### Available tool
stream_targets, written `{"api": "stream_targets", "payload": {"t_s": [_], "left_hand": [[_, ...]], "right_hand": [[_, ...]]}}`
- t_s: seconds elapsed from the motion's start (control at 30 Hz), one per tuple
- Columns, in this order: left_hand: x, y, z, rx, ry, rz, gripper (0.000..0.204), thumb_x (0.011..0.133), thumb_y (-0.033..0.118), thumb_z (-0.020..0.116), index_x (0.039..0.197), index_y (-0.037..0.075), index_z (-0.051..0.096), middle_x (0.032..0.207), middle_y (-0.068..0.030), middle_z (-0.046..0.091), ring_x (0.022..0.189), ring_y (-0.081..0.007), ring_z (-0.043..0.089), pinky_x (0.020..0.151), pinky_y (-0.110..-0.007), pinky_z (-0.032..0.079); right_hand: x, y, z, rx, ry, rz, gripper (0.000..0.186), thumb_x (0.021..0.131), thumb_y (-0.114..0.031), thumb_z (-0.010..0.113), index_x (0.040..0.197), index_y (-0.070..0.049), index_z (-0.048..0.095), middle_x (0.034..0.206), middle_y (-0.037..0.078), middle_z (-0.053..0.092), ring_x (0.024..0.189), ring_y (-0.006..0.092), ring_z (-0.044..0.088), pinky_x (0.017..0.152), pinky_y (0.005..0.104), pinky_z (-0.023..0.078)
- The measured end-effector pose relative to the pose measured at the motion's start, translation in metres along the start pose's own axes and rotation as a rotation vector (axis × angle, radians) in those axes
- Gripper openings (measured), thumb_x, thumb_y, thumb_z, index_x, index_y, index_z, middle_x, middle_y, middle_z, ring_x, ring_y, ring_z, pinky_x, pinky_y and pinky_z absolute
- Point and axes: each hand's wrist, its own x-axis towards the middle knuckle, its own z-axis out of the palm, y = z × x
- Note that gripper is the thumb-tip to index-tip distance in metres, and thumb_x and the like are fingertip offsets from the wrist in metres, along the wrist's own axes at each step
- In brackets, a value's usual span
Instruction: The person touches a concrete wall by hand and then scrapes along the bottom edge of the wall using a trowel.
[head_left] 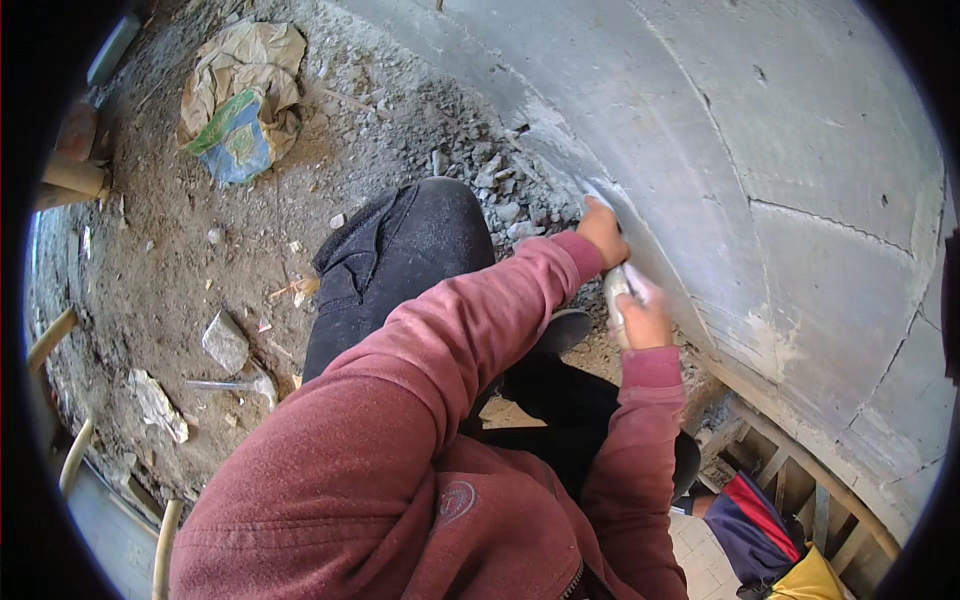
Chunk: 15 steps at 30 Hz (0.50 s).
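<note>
My left hand [603,232] is closed around the front part of a long, pale hand tool [616,298]. Behind it, my right hand [648,318], partly smeared by motion, grips the rear of the same tool. The tool's far end reaches the foot of the grey wall [810,260]; its tip is blurred, so its exact kind is hard to make out. Grooves and cracks run across the wall. Broken grey rubble [500,190] lies along the wall's base, just left of my left hand.
A crumpled paper sack [250,70] lies on the dirt floor at the far left. Nearer are a stone block [226,342] and a hammer-like tool [228,384]. A wooden slatted frame [800,455] and a dark, red and yellow bag [750,530] stand at the lower right.
</note>
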Motion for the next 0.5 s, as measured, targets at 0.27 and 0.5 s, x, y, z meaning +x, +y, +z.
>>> {"api": "stream_targets", "payload": {"t_s": [0.27, 0.5], "left_hand": [[-0.005, 0.013, 0.004, -0.016, 0.206, 0.029, 0.103, 0.061, 0.009, 0.065, 0.121, -0.030, -0.008, 0.081, -0.0297, 0.060, 0.076, -0.0405, 0.062, 0.071, -0.040, 0.051], [-0.011, 0.022, 0.016, -0.356, 0.196, 0.108, 0.096, 0.065, 0.008, 0.064, 0.122, -0.027, -0.004, 0.086, -0.0291, 0.061, 0.078, -0.0420, 0.061, 0.075, -0.041, 0.050]], "right_hand": [[0.021, 0.019, -0.012, -0.509, 0.127, -0.514, 0.034, 0.083, -0.014, 0.057, 0.111, 0.004, 0.058, 0.099, 0.027, 0.062, 0.097, 0.0349, 0.061, 0.085, 0.0363, 0.045], [0.025, 0.008, -0.038, -0.546, 0.050, -0.636, 0.034, 0.082, -0.017, 0.061, 0.113, -0.001, 0.060, 0.087, 0.022, 0.065, 0.076, 0.0301, 0.065, 0.070, 0.0344, 0.049]]}}
